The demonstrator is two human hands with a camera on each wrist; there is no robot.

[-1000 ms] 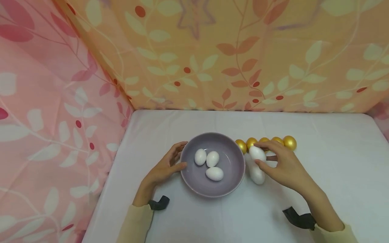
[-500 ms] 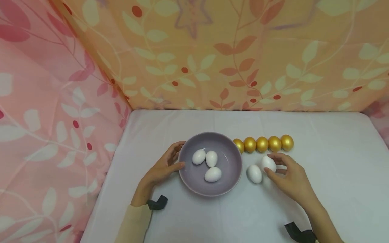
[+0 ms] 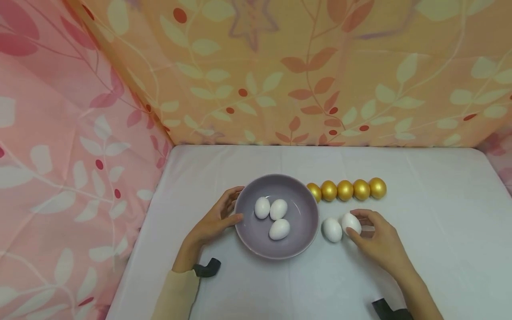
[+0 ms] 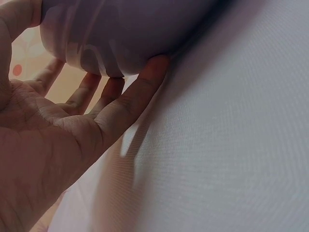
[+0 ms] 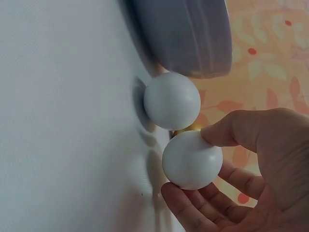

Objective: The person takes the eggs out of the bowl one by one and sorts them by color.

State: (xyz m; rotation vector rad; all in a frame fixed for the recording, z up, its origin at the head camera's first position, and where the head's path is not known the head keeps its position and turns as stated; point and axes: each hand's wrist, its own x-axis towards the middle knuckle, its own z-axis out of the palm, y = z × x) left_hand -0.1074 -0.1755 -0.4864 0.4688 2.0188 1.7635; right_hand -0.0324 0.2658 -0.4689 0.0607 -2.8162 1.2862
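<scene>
My left hand (image 3: pixel 210 224) grips the left side of a purple-grey bowl (image 3: pixel 302 222); its thumb is at the rim and its fingertips touch the outer wall (image 4: pixel 135 34) in the left wrist view. Three white eggs (image 3: pixel 279 229) lie inside the bowl. To the right of it, my right hand (image 3: pixel 380 242) pinches another white egg (image 3: pixel 352 223) between thumb and fingers. Just left of this egg, a second white egg (image 3: pixel 332 230) rests on the table between it and the bowl. In the right wrist view the held egg (image 5: pixel 192 160) is close beside the other egg (image 5: pixel 172 101).
A row of several golden eggs (image 3: pixel 345 190) runs rightward from behind the bowl's right edge. White cloth (image 3: pixel 256 289) covers the table. Patterned fabric walls stand at the back (image 3: pixel 256 89) and left (image 3: pixel 72 178).
My right hand has carried its egg down and rightward from above the other egg to a place beside it. The eggs in the bowl have shifted slightly. My left hand has stayed on the bowl.
</scene>
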